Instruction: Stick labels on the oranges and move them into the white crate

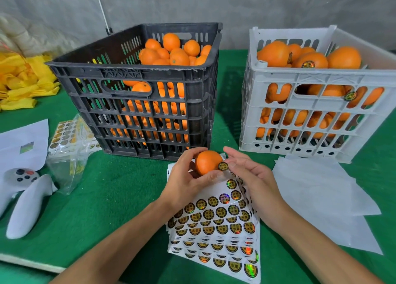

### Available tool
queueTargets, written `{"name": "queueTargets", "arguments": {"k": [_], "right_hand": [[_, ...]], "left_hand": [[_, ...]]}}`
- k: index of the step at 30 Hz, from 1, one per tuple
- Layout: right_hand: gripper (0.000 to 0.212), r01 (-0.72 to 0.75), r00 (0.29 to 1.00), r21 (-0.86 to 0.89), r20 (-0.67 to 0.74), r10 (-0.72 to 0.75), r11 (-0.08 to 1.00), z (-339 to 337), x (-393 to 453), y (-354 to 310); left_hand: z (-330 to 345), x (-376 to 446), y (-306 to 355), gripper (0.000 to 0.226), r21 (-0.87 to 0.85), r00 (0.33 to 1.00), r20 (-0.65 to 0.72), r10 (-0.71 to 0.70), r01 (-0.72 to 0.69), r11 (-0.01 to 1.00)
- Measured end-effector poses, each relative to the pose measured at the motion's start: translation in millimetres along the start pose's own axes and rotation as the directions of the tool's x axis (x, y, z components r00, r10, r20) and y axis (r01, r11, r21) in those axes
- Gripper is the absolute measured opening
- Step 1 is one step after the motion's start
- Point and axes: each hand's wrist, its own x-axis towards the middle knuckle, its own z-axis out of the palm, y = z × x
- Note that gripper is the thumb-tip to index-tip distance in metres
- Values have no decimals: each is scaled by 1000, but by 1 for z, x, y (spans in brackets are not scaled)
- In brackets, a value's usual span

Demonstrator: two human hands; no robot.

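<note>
My left hand [188,176] grips an orange [206,162] above the label sheets [216,226] on the green table. A round black and gold label [223,166] sits on the orange's right side. My right hand [250,174] is beside it, its thumb tip touching the label and its fingers relaxed. The black crate [137,71] behind holds unlabelled oranges [173,50]. The white crate [317,78] at the right holds oranges with labels [308,58].
Used white backing sheets [321,189] lie at the right front. At the left are a bag of label sheets [68,146], white paper [23,142], a white controller [23,198] and yellow net bags [23,80].
</note>
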Motion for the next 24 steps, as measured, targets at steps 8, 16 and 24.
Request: {"name": "queueTargets", "arguments": {"k": [8, 16, 24], "right_hand": [[16, -14, 1000, -115, 5, 15, 993, 0, 3, 9], [15, 4, 1000, -110, 5, -4, 994, -2, 3, 13], [15, 5, 999, -171, 46, 3, 985, -5, 2, 12]], "left_hand": [[-2, -1, 3, 89, -59, 1000, 20, -8, 9, 998], [-7, 2, 0, 77, -147, 994, 91, -61, 73, 986], [-4, 3, 2, 52, -122, 998, 35, -46, 50, 991]]}}
